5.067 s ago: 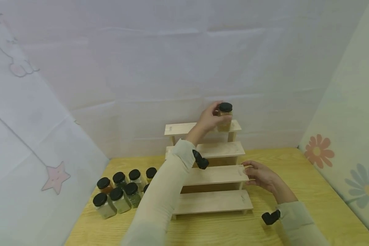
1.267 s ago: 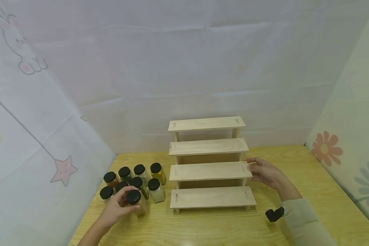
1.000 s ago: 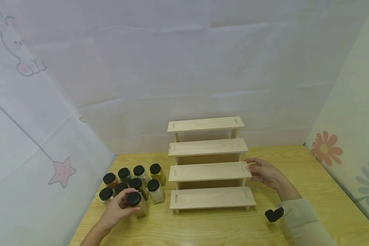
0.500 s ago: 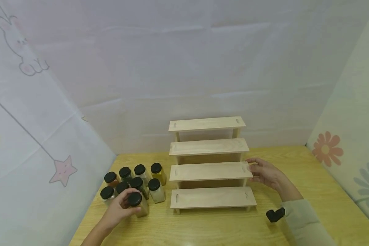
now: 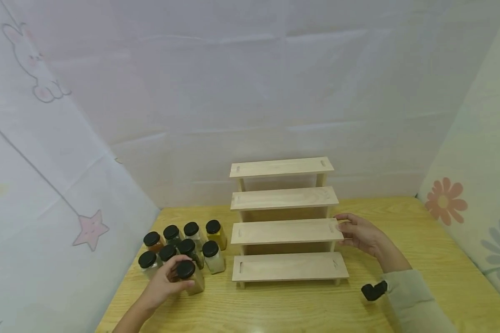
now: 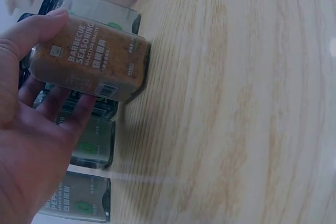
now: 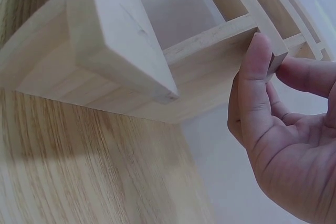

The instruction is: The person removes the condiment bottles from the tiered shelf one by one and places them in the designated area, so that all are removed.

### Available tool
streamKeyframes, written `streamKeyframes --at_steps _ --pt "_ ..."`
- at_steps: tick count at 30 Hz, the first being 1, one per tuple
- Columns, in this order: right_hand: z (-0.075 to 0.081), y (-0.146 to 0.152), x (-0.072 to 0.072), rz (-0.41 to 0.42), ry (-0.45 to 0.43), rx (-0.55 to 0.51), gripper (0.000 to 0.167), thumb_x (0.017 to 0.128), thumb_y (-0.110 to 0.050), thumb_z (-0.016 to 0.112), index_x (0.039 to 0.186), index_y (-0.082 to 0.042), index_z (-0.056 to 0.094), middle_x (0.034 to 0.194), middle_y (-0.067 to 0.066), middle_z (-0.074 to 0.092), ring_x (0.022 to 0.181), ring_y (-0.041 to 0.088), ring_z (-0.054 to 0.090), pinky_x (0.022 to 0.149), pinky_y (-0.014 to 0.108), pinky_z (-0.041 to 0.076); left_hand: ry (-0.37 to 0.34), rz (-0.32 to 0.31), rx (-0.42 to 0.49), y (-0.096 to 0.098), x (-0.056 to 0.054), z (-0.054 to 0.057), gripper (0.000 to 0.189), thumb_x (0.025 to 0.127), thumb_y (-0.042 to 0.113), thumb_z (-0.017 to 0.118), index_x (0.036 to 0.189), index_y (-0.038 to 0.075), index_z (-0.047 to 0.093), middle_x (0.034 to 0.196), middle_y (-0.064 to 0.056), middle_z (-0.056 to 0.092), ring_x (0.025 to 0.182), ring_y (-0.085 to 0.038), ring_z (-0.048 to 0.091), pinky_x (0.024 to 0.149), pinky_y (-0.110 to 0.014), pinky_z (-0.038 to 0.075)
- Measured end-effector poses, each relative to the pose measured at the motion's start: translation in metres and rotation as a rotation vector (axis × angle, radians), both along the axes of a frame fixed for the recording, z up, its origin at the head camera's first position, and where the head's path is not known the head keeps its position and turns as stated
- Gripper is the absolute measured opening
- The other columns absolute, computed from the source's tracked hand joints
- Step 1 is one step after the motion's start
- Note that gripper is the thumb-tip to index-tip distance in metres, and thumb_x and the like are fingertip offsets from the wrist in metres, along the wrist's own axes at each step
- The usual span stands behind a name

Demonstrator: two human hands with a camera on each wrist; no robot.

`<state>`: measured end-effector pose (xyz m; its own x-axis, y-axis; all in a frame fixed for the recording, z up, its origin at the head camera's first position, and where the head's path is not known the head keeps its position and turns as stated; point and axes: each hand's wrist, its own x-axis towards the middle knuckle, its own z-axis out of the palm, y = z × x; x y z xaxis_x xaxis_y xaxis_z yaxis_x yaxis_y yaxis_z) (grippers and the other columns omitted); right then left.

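My left hand (image 5: 163, 283) grips a black-lidded spice jar (image 5: 196, 283) at the front of a jar group on the table. In the left wrist view its label reads barbecue seasoning, with orange-brown contents in the jar (image 6: 92, 56); thumb and fingers lie on opposite sides of it. My right hand (image 5: 361, 237) pinches the right end of the second-lowest board of a four-step wooden display rack (image 5: 289, 267). In the right wrist view, the thumb and fingers of the right hand (image 7: 289, 129) close around the edge of that board (image 7: 265, 32).
Several other black-lidded spice jars stand close behind and beside the held one, among them a yellow one (image 5: 217, 237) and a white one (image 5: 215, 262). Wood-grain table (image 5: 275, 310) extends in front of the rack. Printed cloth walls (image 5: 250, 92) enclose the back and sides.
About five seconds ago my left hand held a jar at the top board; it has since come down to the jar group on the left. Over the last second both hands stay nearly still.
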<state>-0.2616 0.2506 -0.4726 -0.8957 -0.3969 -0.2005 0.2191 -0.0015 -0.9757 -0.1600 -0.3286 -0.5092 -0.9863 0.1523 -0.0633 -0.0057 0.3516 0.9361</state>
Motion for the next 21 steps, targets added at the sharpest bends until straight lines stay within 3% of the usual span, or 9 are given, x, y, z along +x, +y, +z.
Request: streamKeyframes --at_steps 7,10,14,17,21 --pt "-0.004 0.001 0.003 0.003 0.002 -0.010 0.065 0.106 -0.014 0.054 0.154 0.005 0.016 0.112 0.003 0.061 0.097 0.015 0.066 0.085 0.035 0.057 0.023 -0.061 -0.054 0.002 0.002 0.009 0.065 0.086 0.012 0.082 0.140 0.001 0.047 0.141 -0.022 0.052 0.117 -0.015 0.060 0.092 -0.024 0.048" --pt "-0.005 0.000 0.005 -0.005 0.004 -0.015 0.065 0.106 -0.015 0.055 0.154 0.006 0.016 0.114 0.004 0.061 0.098 0.015 0.066 0.085 0.035 0.057 0.044 -0.098 -0.062 0.004 0.003 0.017 0.063 0.088 0.012 0.079 0.140 -0.002 0.047 0.141 -0.024 0.051 0.118 -0.010 0.059 0.095 -0.021 0.047" --pt "-0.005 0.000 0.006 -0.008 0.032 0.012 0.066 0.106 -0.017 0.054 0.155 0.007 0.016 0.121 0.008 0.058 0.102 0.017 0.066 0.087 0.038 0.057 0.104 -0.124 -0.153 0.008 0.005 0.031 0.054 0.092 0.016 0.077 0.137 0.003 0.052 0.138 -0.021 0.055 0.121 -0.007 0.056 0.098 -0.022 0.046" --pt "-0.005 0.001 0.008 -0.001 0.083 0.089 0.065 0.107 -0.021 0.053 0.156 0.006 0.019 0.123 0.013 0.055 0.104 0.019 0.064 0.092 0.043 0.055 0.185 -0.146 -0.240 0.010 0.004 0.043 0.047 0.094 0.021 0.075 0.135 0.008 0.056 0.134 -0.015 0.060 0.122 -0.016 0.058 0.101 -0.029 0.049" --pt "-0.002 0.008 0.010 -0.010 0.169 0.233 0.061 0.107 -0.027 0.054 0.155 0.001 0.028 0.118 0.017 0.053 0.101 0.025 0.060 0.091 0.045 0.056 0.266 -0.159 -0.291 0.014 -0.002 0.059 0.043 0.096 0.025 0.072 0.135 0.012 0.057 0.131 -0.011 0.062 0.121 -0.032 0.060 0.099 -0.040 0.052"
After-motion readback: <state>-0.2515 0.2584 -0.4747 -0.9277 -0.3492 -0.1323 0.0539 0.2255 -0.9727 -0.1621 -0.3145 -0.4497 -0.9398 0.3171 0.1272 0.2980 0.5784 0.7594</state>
